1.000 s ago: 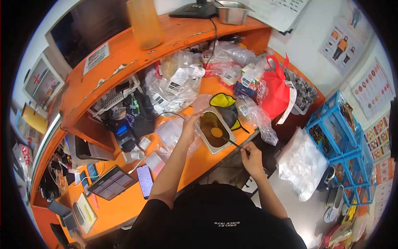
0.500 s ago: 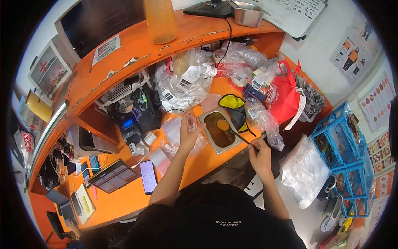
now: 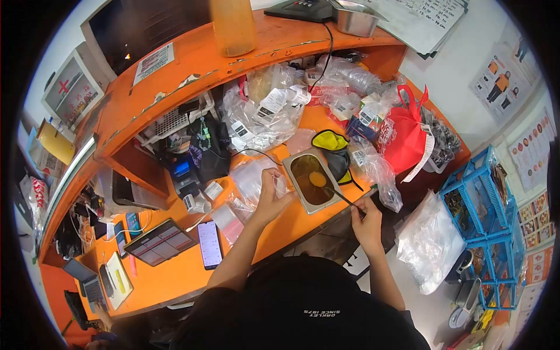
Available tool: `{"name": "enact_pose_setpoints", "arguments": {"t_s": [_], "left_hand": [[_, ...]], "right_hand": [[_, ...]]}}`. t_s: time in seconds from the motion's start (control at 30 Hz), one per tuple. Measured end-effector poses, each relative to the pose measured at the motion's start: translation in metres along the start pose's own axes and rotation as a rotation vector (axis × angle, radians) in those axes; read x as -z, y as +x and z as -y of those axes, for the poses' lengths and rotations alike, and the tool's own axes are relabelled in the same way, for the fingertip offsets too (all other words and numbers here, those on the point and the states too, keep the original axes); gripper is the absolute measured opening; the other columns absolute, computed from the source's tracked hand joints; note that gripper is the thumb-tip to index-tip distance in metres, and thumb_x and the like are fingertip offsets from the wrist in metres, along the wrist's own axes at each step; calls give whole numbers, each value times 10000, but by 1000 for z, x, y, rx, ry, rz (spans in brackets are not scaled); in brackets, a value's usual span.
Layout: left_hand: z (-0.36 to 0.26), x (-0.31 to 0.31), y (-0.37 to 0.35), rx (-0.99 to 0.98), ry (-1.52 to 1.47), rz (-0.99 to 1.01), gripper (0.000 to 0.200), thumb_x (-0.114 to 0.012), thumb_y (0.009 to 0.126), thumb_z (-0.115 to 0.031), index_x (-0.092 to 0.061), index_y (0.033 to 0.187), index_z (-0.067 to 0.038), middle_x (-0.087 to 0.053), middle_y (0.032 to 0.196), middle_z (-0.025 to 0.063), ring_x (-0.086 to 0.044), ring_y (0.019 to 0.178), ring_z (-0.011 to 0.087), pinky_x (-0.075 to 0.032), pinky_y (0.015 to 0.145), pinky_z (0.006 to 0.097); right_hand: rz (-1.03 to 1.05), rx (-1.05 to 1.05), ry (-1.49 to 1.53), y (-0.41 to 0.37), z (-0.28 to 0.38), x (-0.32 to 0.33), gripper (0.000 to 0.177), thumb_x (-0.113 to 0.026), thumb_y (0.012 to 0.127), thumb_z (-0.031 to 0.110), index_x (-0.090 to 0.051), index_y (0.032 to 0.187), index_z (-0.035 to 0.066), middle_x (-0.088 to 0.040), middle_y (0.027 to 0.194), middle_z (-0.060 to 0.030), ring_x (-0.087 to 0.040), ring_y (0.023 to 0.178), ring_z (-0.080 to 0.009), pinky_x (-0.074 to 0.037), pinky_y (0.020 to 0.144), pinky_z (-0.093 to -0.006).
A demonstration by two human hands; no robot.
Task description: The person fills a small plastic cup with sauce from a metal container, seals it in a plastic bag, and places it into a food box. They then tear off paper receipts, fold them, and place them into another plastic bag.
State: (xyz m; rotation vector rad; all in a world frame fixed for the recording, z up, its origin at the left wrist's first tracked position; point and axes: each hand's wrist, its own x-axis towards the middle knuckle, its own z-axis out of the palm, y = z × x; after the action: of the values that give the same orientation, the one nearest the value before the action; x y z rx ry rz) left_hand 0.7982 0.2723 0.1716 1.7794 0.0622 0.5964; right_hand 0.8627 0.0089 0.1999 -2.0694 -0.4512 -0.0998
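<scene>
A steel pan (image 3: 293, 158) of brown sauce sits on the orange counter (image 3: 291, 219) in front of me. My right hand (image 3: 367, 217) grips the thin handle of a ladle (image 3: 338, 195) whose bowl (image 3: 318, 178) holds orange sauce over the pan. My left hand (image 3: 269, 195) holds a small clear plastic bag (image 3: 279, 184) just left of the pan, above a pile of clear bags (image 3: 248, 178).
Tagged plastic bags (image 3: 262, 116), a red tote (image 3: 402, 137) and a yellow-black pouch (image 3: 330, 142) crowd the counter behind the pan. A phone (image 3: 209, 244) and tablet (image 3: 156, 241) lie to the left. Blue crates (image 3: 481, 204) and a big clear bag (image 3: 430, 239) stand on the right.
My left hand moved off the pan's rim and picked up a small clear bag beside it. The ladle's bowl shifted toward the far end of the pan.
</scene>
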Motion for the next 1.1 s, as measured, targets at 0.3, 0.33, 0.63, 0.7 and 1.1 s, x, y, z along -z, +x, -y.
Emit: {"name": "enact_pose_setpoints", "arguments": {"t_s": [0.3, 0.33, 0.63, 0.7, 1.1], "left_hand": [[-9, -10, 7, -170, 75, -126, 456, -776, 698, -79, -485, 1048, -74, -436, 1195, 139, -414, 1209, 277, -307, 1053, 370], [-10, -10, 7, -157, 58, -117, 454, -783, 696, -86, -497, 1049, -79, -436, 1222, 149, -410, 1224, 288, -306, 1054, 372], [-1, -24, 7, -131, -78, -101, 461, -760, 732, -71, -480, 1099, -67, -438, 1271, 167, -400, 1258, 302, -295, 1058, 392], [-2, -28, 8, -128, -78, -105, 453, -750, 744, -65, -475, 1104, -61, -441, 1273, 168, -403, 1254, 301, -292, 1059, 397], [-11, -36, 12, -97, -77, -133, 549, -716, 793, -49, -429, 1259, -7, -407, 1380, 216, -238, 1416, 319, -225, 1113, 403]], "right_hand": [[-30, 37, 9, -2, 6, 1, 80, -621, 822, -15, -562, 872, -38, -637, 784, -160, -638, 671, -251, -501, 592, -319], [-16, 35, 8, -5, 3, 0, 81, -622, 822, -14, -560, 868, -39, -636, 787, -163, -639, 676, -254, -501, 591, -321], [-14, 101, -64, 7, 40, 20, 95, -620, 825, -8, -566, 898, -36, -634, 819, -189, -651, 735, -279, -505, 623, -332], [4, 119, -66, 11, 67, 29, 110, -620, 824, -7, -575, 921, -35, -634, 823, -192, -648, 734, -288, -498, 619, -330], [68, 222, -113, 16, 100, 21, 94, -633, 798, -2, -643, 890, -22, -631, 817, -153, -604, 674, -296, -484, 616, -362]]}}
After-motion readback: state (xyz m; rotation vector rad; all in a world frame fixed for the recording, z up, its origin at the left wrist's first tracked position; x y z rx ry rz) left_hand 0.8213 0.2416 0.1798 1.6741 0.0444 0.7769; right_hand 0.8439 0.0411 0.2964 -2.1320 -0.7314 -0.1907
